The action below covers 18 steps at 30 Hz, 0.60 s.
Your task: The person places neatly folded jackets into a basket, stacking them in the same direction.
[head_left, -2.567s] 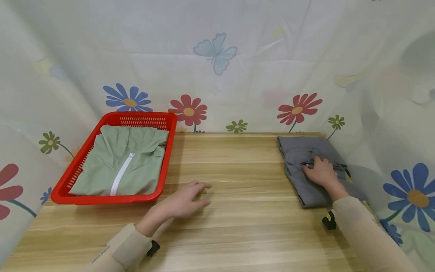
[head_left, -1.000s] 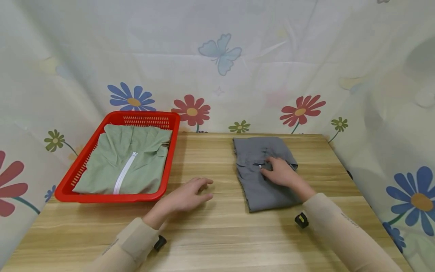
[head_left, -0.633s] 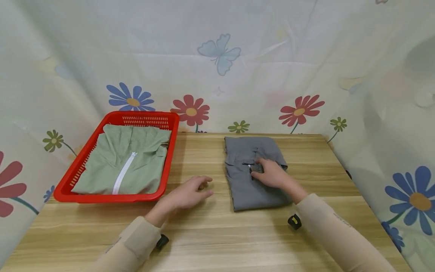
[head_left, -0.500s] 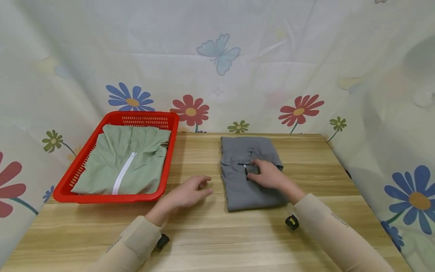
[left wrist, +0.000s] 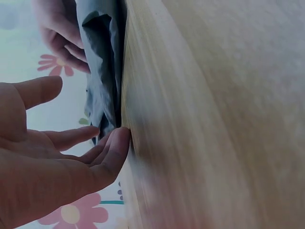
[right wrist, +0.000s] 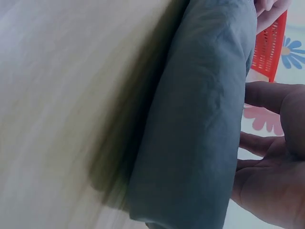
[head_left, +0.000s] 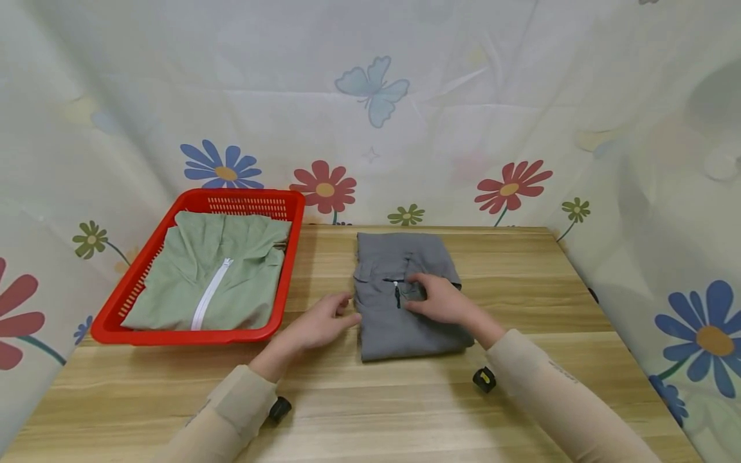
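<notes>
A folded grey garment lies on the wooden table, with a short dark zip and pull on its upper face. My right hand rests on top of it, just right of the zip, thumb and fingers apart and fingertips pressing the cloth. In the right wrist view, the thick folded side of the garment faces the camera and the fingers meet its top. My left hand is at the garment's left edge, fingers loosely extended. In the left wrist view, the fingertips are down by the table surface close to the cloth.
A red plastic basket stands on the left of the table, holding a folded green garment with a white zip. The wooden table ends at a flower-printed curtain behind and at the sides.
My right hand has slid the grey garment left from the table's right edge to the middle. My left hand has stayed nearly in place, and the garment's left edge now reaches its fingertips.
</notes>
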Tool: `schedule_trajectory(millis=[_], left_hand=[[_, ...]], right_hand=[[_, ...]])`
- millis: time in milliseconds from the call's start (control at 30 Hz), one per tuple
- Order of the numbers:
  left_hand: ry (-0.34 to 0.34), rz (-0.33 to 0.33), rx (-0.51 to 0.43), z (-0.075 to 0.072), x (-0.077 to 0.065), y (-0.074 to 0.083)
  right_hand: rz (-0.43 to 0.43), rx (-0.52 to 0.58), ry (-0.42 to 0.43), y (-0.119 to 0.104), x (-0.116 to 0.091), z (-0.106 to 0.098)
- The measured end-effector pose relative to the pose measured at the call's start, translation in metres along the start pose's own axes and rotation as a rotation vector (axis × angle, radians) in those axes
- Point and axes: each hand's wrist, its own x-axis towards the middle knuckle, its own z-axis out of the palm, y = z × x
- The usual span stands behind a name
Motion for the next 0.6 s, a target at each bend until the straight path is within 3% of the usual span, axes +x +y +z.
schedule_trajectory(millis=[200,400,600], left_hand=[[0.015,-0.017,-0.023,-0.001,0.002,-0.003],[0.025,-0.053,-0.040,-0.002,0.004,-0.005],[0.043,-0.086,-0.084,-0.002,0.006,-0.005]], right_hand=[[-0.024,0.062,0.000,-0.008,0.003,0.005],[0.007,0.278,0.048,-0.006,0.001,0.003],[0.055,0.436,0.197,0.013,-0.001,-0.016]])
